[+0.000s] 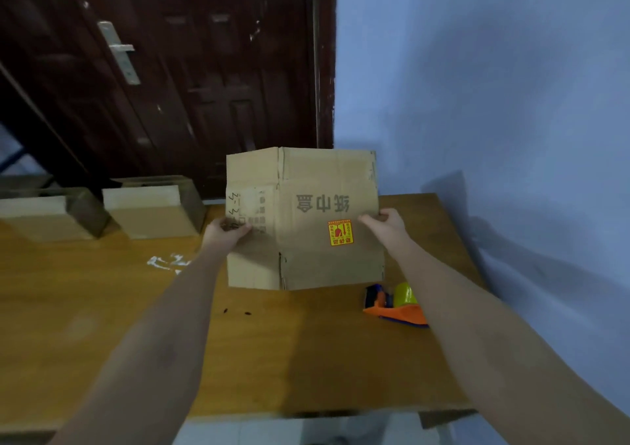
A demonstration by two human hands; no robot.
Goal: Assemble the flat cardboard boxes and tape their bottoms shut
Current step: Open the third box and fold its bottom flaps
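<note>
A brown cardboard box (306,185) with upside-down print and a red-yellow sticker stands upright over the middle of the wooden table (102,325), partly unfolded along a vertical crease. My left hand (226,231) grips its left edge, thumb on the front face. At the right edge, my right hand (387,221) holds the box the same way. An orange and blue tape dispenser (395,305) with a yellow-green roll lies on the table just right of the box's bottom corner.
Two assembled cardboard boxes (153,206) (44,218) sit at the table's back left. A dark wooden door (204,69) stands behind, and a blue wall (494,104) runs along the right. White marks (168,261) spot the tabletop.
</note>
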